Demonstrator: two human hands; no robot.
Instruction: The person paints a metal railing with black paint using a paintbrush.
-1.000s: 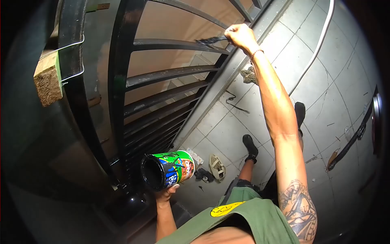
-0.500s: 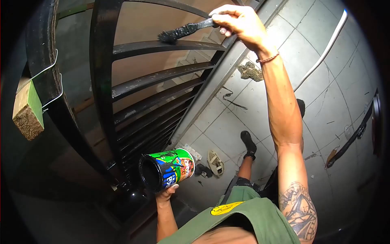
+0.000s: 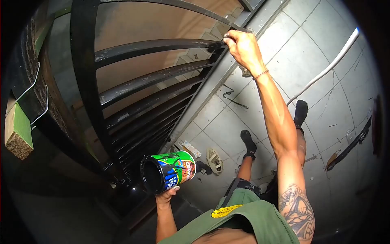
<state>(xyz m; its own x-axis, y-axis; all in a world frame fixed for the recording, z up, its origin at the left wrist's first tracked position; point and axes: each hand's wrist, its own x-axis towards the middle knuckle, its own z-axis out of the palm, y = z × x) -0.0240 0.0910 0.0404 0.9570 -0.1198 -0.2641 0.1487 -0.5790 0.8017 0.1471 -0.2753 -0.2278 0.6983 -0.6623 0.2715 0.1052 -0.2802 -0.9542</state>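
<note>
My left hand [image 3: 165, 196] holds a paint can [image 3: 168, 171] from below; the can has a green, colourful label and black paint inside, and it tilts toward me. My right hand [image 3: 242, 46] is raised and grips a black-coated paintbrush [image 3: 216, 43] whose bristles press on the right end of a horizontal bar of the black metal gate [image 3: 146, 49]. Most of the brush is hidden by my fingers. The gate's bars [image 3: 138, 106] fan out between the two hands.
A wooden block [image 3: 17, 132] hangs by wire on the left post. Below lies a grey tiled floor [image 3: 313, 61] with a white pipe [image 3: 329, 65], a sandal [image 3: 214, 160], debris [image 3: 245, 71] and a dark strip [image 3: 349, 146]. My feet in black socks [image 3: 248, 143] stand near the gate.
My right hand moved the brush down and right, from above the bar to its right end against the gate frame. The view shifted left. The can stayed put.
</note>
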